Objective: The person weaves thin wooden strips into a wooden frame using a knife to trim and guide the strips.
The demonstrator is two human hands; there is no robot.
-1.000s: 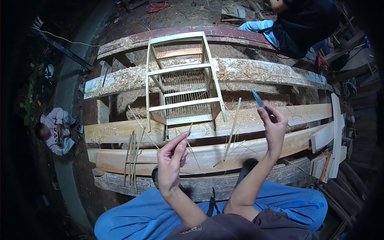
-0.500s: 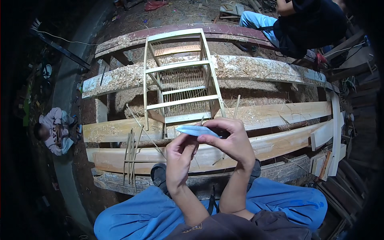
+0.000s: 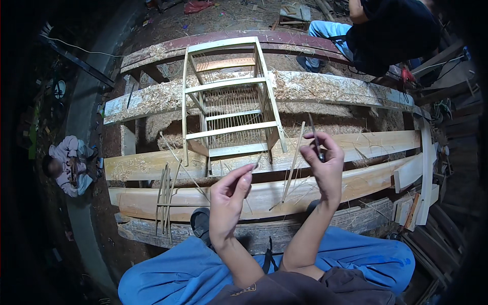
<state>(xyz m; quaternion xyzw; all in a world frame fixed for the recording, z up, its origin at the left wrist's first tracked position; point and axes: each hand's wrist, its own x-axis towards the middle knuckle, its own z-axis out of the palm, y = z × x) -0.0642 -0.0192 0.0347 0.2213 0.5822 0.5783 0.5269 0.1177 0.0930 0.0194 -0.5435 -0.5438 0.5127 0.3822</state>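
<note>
My left hand (image 3: pixel 229 195) is closed in a pinch on a short thin stick (image 3: pixel 257 162), whose tip pokes out past the fingertips. To its right, my right hand (image 3: pixel 327 170) is wrapped around a knife (image 3: pixel 313 133), its blade seen nearly edge-on and pointing up and away. The handle is mostly hidden in the palm. Just beyond both hands, a pale wooden cage frame (image 3: pixel 231 128) with rows of thin bars rests across the planks. Several thin sticks (image 3: pixel 164 201) lie on the boards left of my left hand, and long strips (image 3: pixel 294 165) lie between the hands.
Long planks (image 3: pixel 366 147) run crosswise before me; wood shavings (image 3: pixel 325 87) cover the farther one. A reddish bench (image 3: pixel 290 39) stands behind. One person in dark top (image 3: pixel 396 35) sits at the far right, another (image 3: pixel 71 165) at the left. Board offcuts (image 3: pixel 409 208) are stacked at right.
My hands have moved apart. The right hand has swung the knife up and right, away from the left hand, turning its blade edge-on. My left hand has stayed nearly in place.
</note>
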